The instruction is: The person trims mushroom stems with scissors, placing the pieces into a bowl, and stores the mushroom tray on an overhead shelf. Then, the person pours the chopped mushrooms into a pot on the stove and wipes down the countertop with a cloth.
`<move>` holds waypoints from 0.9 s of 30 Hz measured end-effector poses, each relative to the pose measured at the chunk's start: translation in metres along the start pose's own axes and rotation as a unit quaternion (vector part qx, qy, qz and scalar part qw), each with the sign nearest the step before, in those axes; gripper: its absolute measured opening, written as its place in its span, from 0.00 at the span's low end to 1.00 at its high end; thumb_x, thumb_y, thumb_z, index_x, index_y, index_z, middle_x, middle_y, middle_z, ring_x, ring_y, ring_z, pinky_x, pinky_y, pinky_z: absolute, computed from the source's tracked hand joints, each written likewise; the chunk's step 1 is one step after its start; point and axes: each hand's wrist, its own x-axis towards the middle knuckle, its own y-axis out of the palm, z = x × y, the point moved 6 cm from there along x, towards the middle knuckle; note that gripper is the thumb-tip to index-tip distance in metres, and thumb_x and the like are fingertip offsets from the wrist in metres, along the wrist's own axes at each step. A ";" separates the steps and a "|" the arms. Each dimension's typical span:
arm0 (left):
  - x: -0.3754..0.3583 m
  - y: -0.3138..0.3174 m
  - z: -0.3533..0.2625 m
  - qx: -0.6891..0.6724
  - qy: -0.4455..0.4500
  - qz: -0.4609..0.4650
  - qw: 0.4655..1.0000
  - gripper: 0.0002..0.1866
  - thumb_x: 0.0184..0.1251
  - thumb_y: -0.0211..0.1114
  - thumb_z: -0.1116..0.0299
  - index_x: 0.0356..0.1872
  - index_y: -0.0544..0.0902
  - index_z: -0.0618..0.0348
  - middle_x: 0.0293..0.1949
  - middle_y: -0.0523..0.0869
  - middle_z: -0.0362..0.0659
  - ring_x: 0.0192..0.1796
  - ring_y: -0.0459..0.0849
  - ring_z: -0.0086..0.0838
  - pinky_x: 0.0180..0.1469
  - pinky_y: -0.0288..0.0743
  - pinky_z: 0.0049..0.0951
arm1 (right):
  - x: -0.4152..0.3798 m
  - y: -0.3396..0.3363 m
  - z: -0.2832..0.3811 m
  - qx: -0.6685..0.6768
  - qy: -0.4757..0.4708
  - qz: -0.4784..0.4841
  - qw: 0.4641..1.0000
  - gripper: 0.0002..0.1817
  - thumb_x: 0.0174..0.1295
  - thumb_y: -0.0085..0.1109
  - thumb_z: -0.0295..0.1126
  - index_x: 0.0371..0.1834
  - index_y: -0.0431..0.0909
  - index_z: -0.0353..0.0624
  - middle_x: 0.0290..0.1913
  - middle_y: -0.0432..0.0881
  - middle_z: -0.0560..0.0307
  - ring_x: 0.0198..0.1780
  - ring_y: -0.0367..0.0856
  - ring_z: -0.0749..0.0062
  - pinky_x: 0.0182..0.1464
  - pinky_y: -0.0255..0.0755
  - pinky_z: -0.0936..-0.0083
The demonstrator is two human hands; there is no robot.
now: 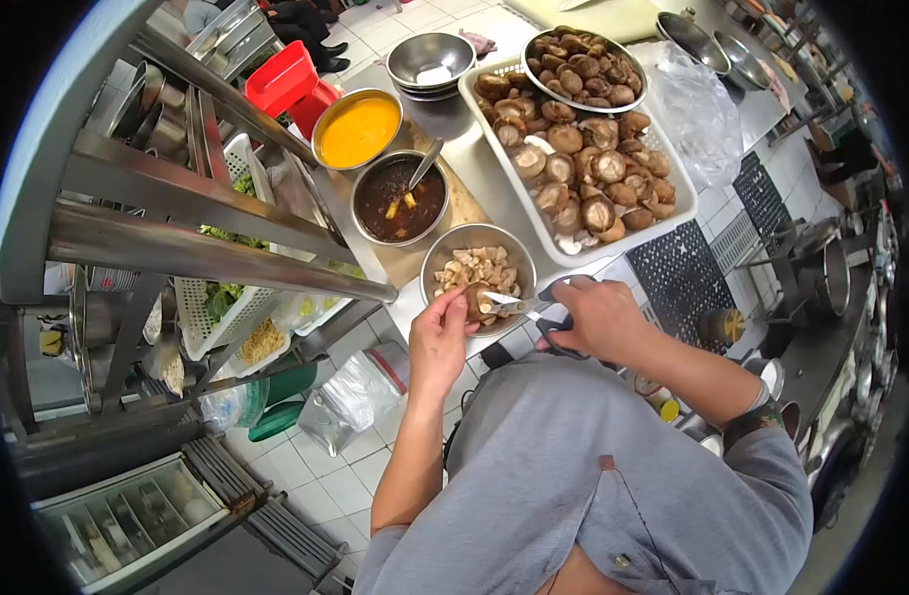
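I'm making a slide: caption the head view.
Right hand holds scissors to a mushroom in left hand, over a bowl.

It's a commercial kitchen (steel bowls, mushrooms).

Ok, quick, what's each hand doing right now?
Left hand: closed, fingers pinching a mushroom over the bowl of cut pieces.
Right hand: closed around the handles of the scissors, blades at the mushroom.
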 end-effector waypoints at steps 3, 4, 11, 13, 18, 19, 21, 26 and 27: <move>0.000 -0.006 -0.002 0.028 0.055 0.006 0.998 0.22 0.79 0.58 0.63 0.64 0.77 0.69 0.46 0.87 0.47 0.43 0.86 0.25 0.49 0.83 0.27 | -0.001 0.010 0.010 0.017 0.023 -0.010 1.000 0.32 0.51 0.73 0.56 0.46 0.80 0.40 0.37 0.83 0.48 0.40 0.86 0.51 0.43 0.79 0.58; 0.001 -0.006 -0.001 0.038 0.062 0.022 0.997 0.21 0.80 0.57 0.64 0.64 0.77 0.69 0.48 0.87 0.47 0.45 0.86 0.25 0.50 0.83 0.26 | -0.002 0.012 0.011 0.026 0.032 -0.014 0.999 0.32 0.51 0.74 0.56 0.46 0.80 0.40 0.38 0.83 0.48 0.40 0.86 0.51 0.44 0.79 0.58; 0.017 -0.011 0.012 -0.014 0.039 0.039 0.998 0.21 0.81 0.55 0.66 0.65 0.76 0.72 0.49 0.87 0.46 0.45 0.85 0.24 0.50 0.82 0.26 | -0.007 0.008 0.015 0.009 0.068 -0.019 0.997 0.30 0.49 0.76 0.52 0.47 0.79 0.41 0.38 0.81 0.50 0.41 0.86 0.53 0.43 0.79 0.60; 0.018 -0.013 0.012 -0.041 0.036 0.031 0.998 0.21 0.81 0.54 0.66 0.64 0.76 0.73 0.48 0.87 0.47 0.43 0.85 0.24 0.49 0.82 0.26 | -0.010 0.004 0.013 0.004 0.067 -0.040 0.997 0.29 0.49 0.76 0.51 0.47 0.79 0.42 0.38 0.80 0.50 0.41 0.85 0.53 0.44 0.78 0.60; 0.016 -0.007 0.013 -0.057 0.026 0.060 0.996 0.20 0.81 0.54 0.66 0.63 0.77 0.73 0.48 0.88 0.47 0.43 0.85 0.23 0.47 0.82 0.25 | -0.007 0.004 0.015 0.006 0.060 -0.052 0.997 0.28 0.49 0.75 0.52 0.46 0.79 0.44 0.39 0.79 0.51 0.42 0.84 0.52 0.45 0.77 0.59; 0.015 -0.006 0.014 -0.044 0.016 0.070 0.996 0.20 0.81 0.54 0.65 0.63 0.78 0.72 0.49 0.88 0.46 0.45 0.85 0.24 0.49 0.82 0.26 | -0.006 0.005 0.016 0.012 0.064 -0.054 0.996 0.28 0.49 0.75 0.53 0.45 0.80 0.45 0.39 0.79 0.52 0.43 0.84 0.52 0.46 0.77 0.58; 0.010 -0.002 0.014 -0.021 -0.002 0.090 0.996 0.20 0.82 0.53 0.64 0.62 0.78 0.70 0.50 0.87 0.46 0.48 0.86 0.25 0.51 0.81 0.27 | -0.005 0.009 0.017 0.007 0.072 -0.039 0.997 0.28 0.50 0.74 0.53 0.45 0.80 0.45 0.38 0.79 0.52 0.42 0.84 0.52 0.44 0.77 0.58; 0.007 -0.002 0.015 -0.001 -0.022 0.090 0.996 0.20 0.82 0.52 0.62 0.56 0.82 0.70 0.45 0.88 0.45 0.43 0.86 0.25 0.48 0.82 0.27 | -0.002 0.030 0.016 0.017 0.051 0.003 0.999 0.27 0.53 0.73 0.54 0.46 0.79 0.45 0.33 0.83 0.52 0.36 0.85 0.52 0.39 0.77 0.58; 0.009 -0.003 0.013 0.000 -0.034 0.090 0.995 0.20 0.83 0.52 0.61 0.55 0.83 0.70 0.44 0.89 0.45 0.42 0.87 0.25 0.47 0.82 0.27 | 0.000 0.033 0.015 0.026 0.048 0.014 0.998 0.27 0.53 0.73 0.54 0.45 0.80 0.44 0.31 0.84 0.51 0.35 0.85 0.52 0.38 0.77 0.59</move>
